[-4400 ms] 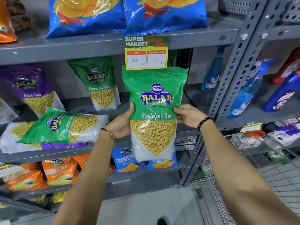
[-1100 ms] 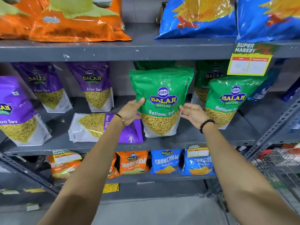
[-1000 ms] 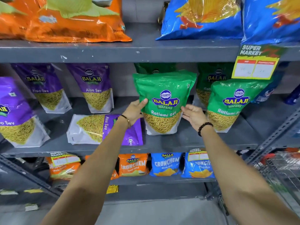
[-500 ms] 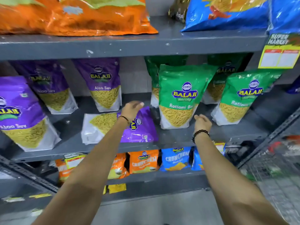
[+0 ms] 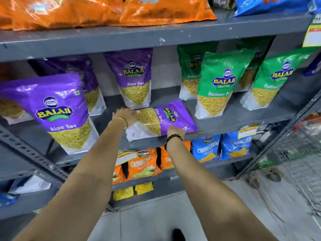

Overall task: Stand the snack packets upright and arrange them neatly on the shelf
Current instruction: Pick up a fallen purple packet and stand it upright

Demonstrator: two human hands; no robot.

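Note:
A purple Aloo Sev packet [image 5: 163, 119] lies flat on its side near the front of the grey middle shelf [image 5: 234, 122]. My left hand [image 5: 124, 113] grips its white bottom end on the left. My right hand [image 5: 175, 132] grips its near edge by the purple top. Upright purple Aloo Sev packets stand behind it [image 5: 133, 79] and at the front left [image 5: 59, 110]. To the right, the green Ratlami Sev packet [image 5: 220, 84] stands upright, with another green one [image 5: 271, 84] beside it and more behind.
Big orange bags [image 5: 104, 11] sit on the shelf above, whose edge [image 5: 121, 40] overhangs. Orange [image 5: 144, 164] and blue [image 5: 208, 148] Crunchem packets fill the shelf below. A wire trolley [image 5: 298, 153] stands at the right, beside the slanted shelf upright.
Both hands let go of the upright green Ratlami Sev packet and moved left and down onto the lying purple Aloo Sev packet. My view shifted left.

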